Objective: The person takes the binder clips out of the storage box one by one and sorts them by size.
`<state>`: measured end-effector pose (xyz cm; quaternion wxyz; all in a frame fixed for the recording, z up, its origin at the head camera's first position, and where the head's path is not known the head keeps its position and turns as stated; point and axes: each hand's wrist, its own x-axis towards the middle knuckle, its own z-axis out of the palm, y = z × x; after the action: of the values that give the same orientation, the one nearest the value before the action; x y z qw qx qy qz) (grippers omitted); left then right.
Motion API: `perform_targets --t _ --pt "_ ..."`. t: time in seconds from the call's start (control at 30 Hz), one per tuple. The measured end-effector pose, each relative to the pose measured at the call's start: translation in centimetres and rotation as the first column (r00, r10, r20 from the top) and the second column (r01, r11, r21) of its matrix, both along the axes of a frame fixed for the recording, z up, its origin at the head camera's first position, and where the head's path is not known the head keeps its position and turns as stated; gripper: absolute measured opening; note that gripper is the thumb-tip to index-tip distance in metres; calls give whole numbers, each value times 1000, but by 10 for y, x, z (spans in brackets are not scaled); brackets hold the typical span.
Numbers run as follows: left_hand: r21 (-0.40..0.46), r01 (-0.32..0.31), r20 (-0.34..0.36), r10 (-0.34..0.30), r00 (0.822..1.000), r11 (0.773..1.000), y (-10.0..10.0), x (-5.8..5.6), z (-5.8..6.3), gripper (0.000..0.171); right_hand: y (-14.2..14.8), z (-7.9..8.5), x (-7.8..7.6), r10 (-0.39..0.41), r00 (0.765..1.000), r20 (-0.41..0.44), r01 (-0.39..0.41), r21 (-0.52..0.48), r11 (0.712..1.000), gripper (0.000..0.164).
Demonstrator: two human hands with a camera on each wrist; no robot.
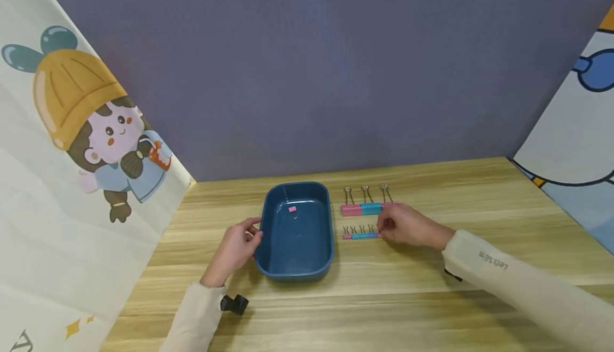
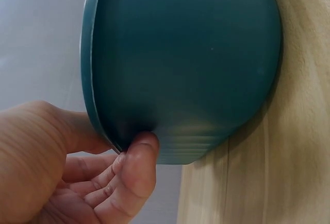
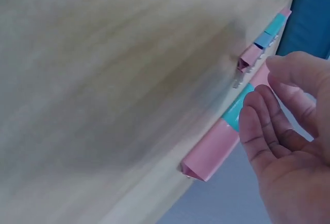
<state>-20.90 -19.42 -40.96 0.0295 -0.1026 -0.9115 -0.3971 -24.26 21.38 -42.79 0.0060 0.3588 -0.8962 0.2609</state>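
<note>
My left hand (image 1: 236, 250) pinches the left rim of a deep blue plastic tub (image 1: 297, 250), thumb and fingers on either side of the wall in the left wrist view. Inside the tub lies a small pink piece (image 1: 292, 209), too small to make out fully. To its right stands a row of small binder clips (image 1: 361, 236), pink, teal and blue. My right hand (image 1: 408, 225) hovers at that row's right end, fingers loosely bent, near a small pink binder clip (image 3: 250, 57). Nothing shows between its fingers; contact with the clip cannot be told.
Behind the small row stands a row of large binder clips (image 1: 371, 209), pink and teal, handles up; my right hand partly covers its right end. The wooden table (image 1: 384, 309) meets a grey-blue panel (image 1: 307, 74) at the back. Printed cloths hang at both sides.
</note>
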Motion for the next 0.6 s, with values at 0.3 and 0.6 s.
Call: perform_targets --t 0.3,0.6 --pt "6 1 2 -1 1000 1000 0 0 0 36 -17 28 0 -64 997 40 63 47 997 10" --pt "15 -3 -2 3 1000 1000 0 0 0 35 -48 53 -15 -1 998 -64 2 18 1000 10"
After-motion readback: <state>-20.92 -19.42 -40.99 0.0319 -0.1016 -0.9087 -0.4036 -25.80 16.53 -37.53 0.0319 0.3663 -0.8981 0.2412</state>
